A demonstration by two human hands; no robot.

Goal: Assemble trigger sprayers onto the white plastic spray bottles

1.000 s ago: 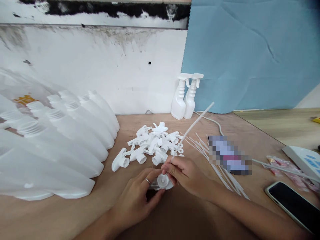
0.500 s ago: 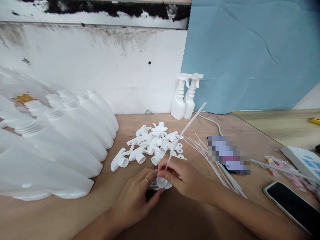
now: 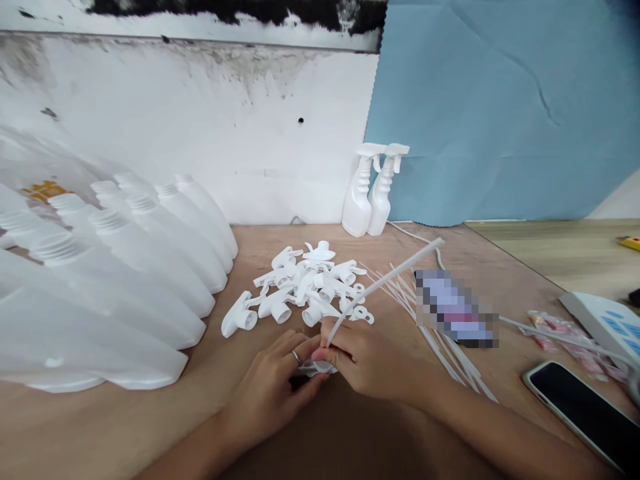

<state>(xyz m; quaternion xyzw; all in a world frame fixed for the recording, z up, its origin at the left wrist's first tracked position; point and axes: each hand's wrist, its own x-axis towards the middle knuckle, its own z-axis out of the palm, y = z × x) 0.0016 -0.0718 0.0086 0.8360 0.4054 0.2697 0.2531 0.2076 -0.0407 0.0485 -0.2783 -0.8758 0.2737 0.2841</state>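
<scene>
Low in the middle of the head view, my left hand (image 3: 274, 381) is closed on a white spray head (image 3: 324, 367), mostly covered by the fingers. My right hand (image 3: 367, 357) pinches a thin white tube (image 3: 385, 285) near its lower end, right at the spray head. The tube slants up to the right; its lower tip is hidden by my fingers. Just beyond my hands lies a pile of white spray heads (image 3: 306, 283). More thin tubes (image 3: 440, 347) lie on the table to the right of the pile.
Several white bottles (image 3: 150, 267) lean together at the left. Two bottles with spray heads (image 3: 357, 203) stand by the wall. At the right are a pixelated phone (image 3: 457, 310), a dark phone (image 3: 580, 417), small packets (image 3: 570, 340), a white device (image 3: 605, 327) and a cable.
The tube in my right hand has tilted further to the right and lower. My hands remain together at the spray head, whose round opening is now more covered. The view has shifted slightly.
</scene>
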